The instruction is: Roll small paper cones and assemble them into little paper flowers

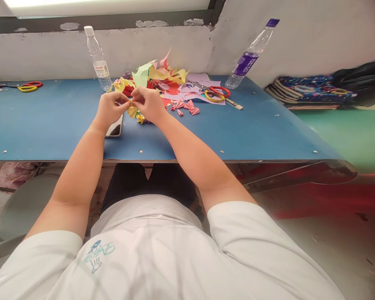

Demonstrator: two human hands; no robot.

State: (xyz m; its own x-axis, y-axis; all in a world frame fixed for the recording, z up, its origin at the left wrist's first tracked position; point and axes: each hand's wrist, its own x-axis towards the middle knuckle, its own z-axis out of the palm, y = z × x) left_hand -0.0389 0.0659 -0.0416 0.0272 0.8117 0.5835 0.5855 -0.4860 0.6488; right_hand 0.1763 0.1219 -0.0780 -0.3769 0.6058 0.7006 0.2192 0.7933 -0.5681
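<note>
My left hand [110,107] and my right hand [149,104] meet above the blue table [50,125], fingers pinched together on a small yellow paper piece [132,110]. Just below them lies another small yellow folded piece [140,118]. A phone [115,129] lies flat under my left hand. Behind the hands is a heap of coloured paper scraps [162,79], and several small pink paper cones [186,106] lie to the right.
A clear water bottle [97,58] stands behind my left hand, a purple-labelled bottle [251,54] leans against the wall at right. Red-and-yellow scissors [217,93] lie by the paper heap; another pair [29,86] at far left. Folded fabric and a dark bag [315,89] lie beyond the table's right end.
</note>
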